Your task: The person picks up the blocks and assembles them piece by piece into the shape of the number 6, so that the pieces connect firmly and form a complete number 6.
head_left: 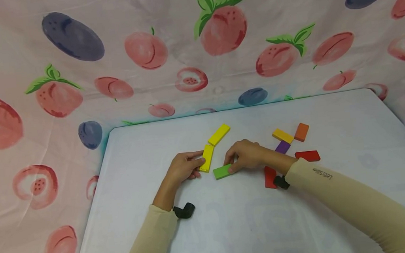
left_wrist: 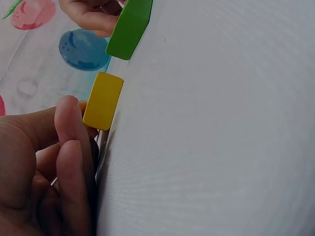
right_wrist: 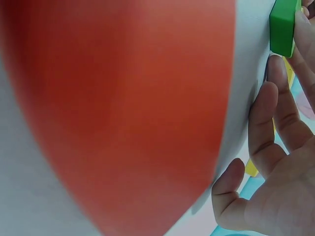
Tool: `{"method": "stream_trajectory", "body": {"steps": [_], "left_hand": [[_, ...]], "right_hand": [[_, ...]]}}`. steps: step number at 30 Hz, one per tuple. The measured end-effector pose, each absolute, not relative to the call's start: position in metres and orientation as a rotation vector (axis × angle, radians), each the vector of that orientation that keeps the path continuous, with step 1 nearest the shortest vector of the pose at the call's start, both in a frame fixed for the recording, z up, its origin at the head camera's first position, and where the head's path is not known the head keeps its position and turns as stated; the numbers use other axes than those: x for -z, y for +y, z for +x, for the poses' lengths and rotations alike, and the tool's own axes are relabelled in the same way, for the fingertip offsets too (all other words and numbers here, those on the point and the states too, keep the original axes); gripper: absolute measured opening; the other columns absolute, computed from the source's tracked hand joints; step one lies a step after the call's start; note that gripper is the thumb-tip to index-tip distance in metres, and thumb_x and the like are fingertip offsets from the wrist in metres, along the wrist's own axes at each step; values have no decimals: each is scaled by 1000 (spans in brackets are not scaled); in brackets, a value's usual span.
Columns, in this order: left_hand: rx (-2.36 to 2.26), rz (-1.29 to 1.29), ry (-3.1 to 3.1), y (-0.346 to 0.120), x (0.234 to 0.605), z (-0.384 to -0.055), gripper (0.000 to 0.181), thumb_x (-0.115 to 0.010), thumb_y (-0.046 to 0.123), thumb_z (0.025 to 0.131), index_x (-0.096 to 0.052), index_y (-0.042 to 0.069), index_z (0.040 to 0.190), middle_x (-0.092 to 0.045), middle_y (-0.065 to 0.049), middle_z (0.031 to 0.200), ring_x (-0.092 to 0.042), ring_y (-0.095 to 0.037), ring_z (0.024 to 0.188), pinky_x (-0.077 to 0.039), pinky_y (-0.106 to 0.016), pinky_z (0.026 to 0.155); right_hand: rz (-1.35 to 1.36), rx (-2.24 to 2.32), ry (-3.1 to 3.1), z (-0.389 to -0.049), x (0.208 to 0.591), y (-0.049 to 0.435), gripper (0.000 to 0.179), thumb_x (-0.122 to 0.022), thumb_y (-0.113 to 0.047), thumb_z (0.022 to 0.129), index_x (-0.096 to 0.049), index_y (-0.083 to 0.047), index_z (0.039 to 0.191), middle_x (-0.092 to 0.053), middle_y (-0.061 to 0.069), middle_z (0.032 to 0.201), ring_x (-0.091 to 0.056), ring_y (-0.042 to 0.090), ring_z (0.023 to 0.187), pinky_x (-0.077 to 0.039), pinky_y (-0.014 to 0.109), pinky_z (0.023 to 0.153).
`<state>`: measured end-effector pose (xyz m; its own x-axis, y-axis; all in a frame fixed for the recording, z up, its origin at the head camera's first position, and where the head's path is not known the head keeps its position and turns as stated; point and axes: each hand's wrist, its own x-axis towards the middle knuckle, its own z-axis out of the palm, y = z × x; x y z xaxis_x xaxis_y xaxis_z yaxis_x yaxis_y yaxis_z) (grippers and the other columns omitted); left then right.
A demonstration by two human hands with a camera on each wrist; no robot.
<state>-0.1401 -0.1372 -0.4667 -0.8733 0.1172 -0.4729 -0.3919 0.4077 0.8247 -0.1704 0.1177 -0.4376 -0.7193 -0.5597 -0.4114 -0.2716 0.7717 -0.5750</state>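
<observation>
In the head view, my left hand (head_left: 183, 168) is at a flat yellow block (head_left: 209, 154), thumb on its near part and index finger along its left edge. The left wrist view shows the block's end face (left_wrist: 103, 101) beside the fingertips. A second yellow block (head_left: 219, 134) lies slantwise off its far end, corners meeting. To the right, my right hand (head_left: 246, 154) pinches a green block (head_left: 222, 172) between thumb and fingers. The green block's right end is covered by the fingers. In the right wrist view the green block (right_wrist: 284, 28) shows at the top corner.
Right of the hands lie an orange-yellow block (head_left: 282, 136), an orange block (head_left: 301, 132), a purple block (head_left: 282, 147) and a red block (head_left: 307, 156). Another red block (head_left: 269, 177) sits under the right wrist. A fruit-print cloth (head_left: 180, 25) hangs behind the white table (head_left: 253, 225).
</observation>
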Motion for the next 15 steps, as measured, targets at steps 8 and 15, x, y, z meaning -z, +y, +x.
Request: {"method": "stream_trajectory", "body": {"steps": [8, 15], "left_hand": [[-1481, -239, 2198, -137, 467, -140, 41, -75, 31, 93, -69, 28, 134, -63, -4, 73, -63, -13, 55, -50, -22, 54], [-1473, -239, 2204, -137, 467, -140, 42, -75, 32, 93, -69, 29, 134, -63, -4, 73, -64, -13, 55, -51, -22, 54]], "right_hand": [[-624, 645, 2387, -169, 436, 113, 22, -84, -33, 85, -80, -34, 107, -70, -15, 90, -57, 15, 96, -38, 45, 84], [-651, 654, 2396, -170, 439, 112, 21, -84, -34, 85, -80, -34, 106, -70, -15, 89, -57, 14, 95, -36, 46, 82]]}}
